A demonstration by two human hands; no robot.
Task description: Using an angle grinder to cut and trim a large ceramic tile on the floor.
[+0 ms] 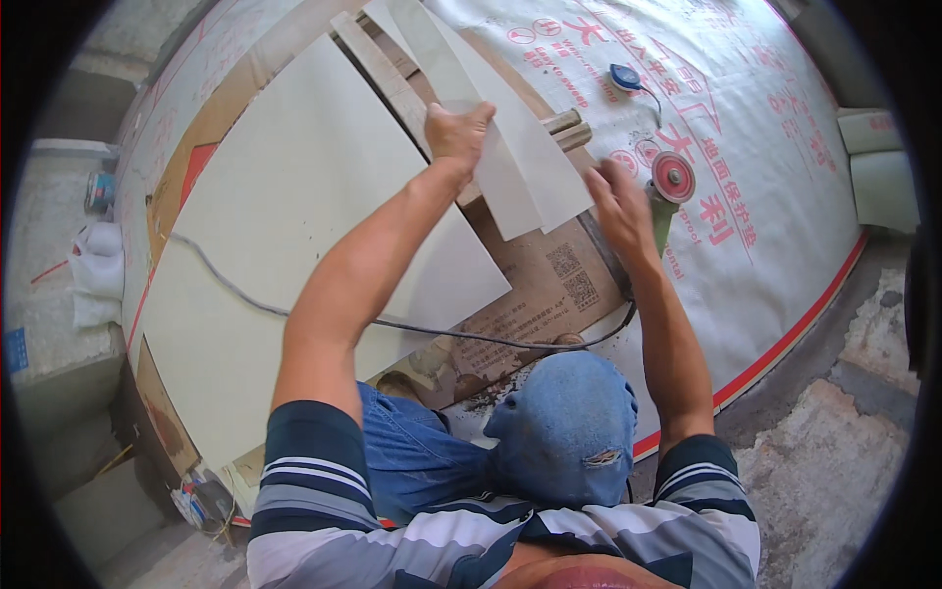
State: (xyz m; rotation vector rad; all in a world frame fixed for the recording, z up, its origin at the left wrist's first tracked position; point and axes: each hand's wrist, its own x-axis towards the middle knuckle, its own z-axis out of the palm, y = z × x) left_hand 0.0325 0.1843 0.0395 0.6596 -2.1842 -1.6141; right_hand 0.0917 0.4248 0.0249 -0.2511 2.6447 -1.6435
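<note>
My left hand grips a narrow pale strip that lies over another cut pale panel. My right hand is open at that panel's right edge, fingers loosely bent, just left of an angle grinder with a red disc and green body. A large pale panel lies to the left, with a grey cable running across it and over brown cardboard. Wooden battens show beneath and beside the cut pieces.
Printed white protective sheeting with a red edge covers the floor. A small blue tool lies above the grinder. Concrete ledges with white bags are at the left; rough concrete is at the lower right. My bent knee is near the cardboard.
</note>
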